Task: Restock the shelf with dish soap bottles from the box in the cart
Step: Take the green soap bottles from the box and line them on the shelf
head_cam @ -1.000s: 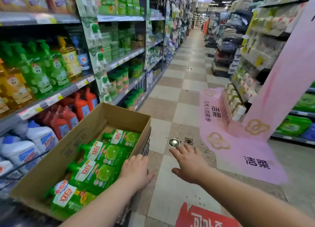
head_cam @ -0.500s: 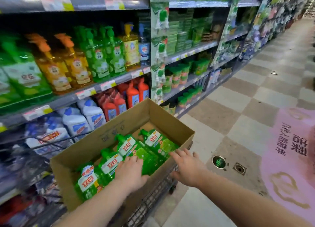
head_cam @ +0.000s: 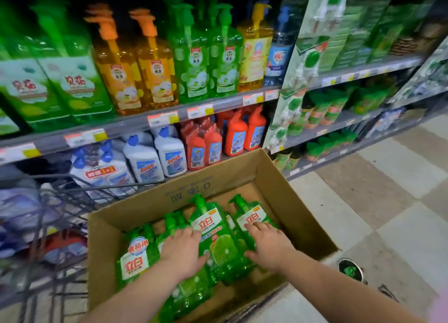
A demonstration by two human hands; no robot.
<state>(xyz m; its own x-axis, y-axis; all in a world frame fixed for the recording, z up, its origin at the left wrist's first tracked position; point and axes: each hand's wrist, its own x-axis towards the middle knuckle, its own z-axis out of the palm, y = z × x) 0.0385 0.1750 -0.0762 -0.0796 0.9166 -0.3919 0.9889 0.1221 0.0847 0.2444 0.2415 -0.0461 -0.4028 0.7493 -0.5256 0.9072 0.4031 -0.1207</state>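
An open cardboard box (head_cam: 293, 201) sits in a wire cart (head_cam: 72, 194) and holds several green dish soap bottles lying flat. My left hand (head_cam: 181, 252) rests palm down on a bottle left of the middle one (head_cam: 214, 228), fingers spread. On the rightmost bottle (head_cam: 252, 216) lies my right hand (head_cam: 268, 246), its fingers reaching onto the label. Both thumbs touch the sides of the middle bottle. Another bottle (head_cam: 134, 262) lies at the box's near left. No bottle is lifted. The shelf (head_cam: 218, 108) above the box carries upright green pump bottles (head_cam: 208, 63).
Orange (head_cam: 135, 75) and yellow pump bottles stand beside the green ones. Below them are white (head_cam: 155, 157) and red cleaner bottles (head_cam: 232, 136). A hanging strip of green items (head_cam: 298, 80) divides the shelving. Tiled aisle floor with a round drain (head_cam: 350, 269) lies right of the cart.
The view has swung left and down onto the shelf and box. My right hand moved from the box's rim onto the rightmost bottle; my left hand slid further in.
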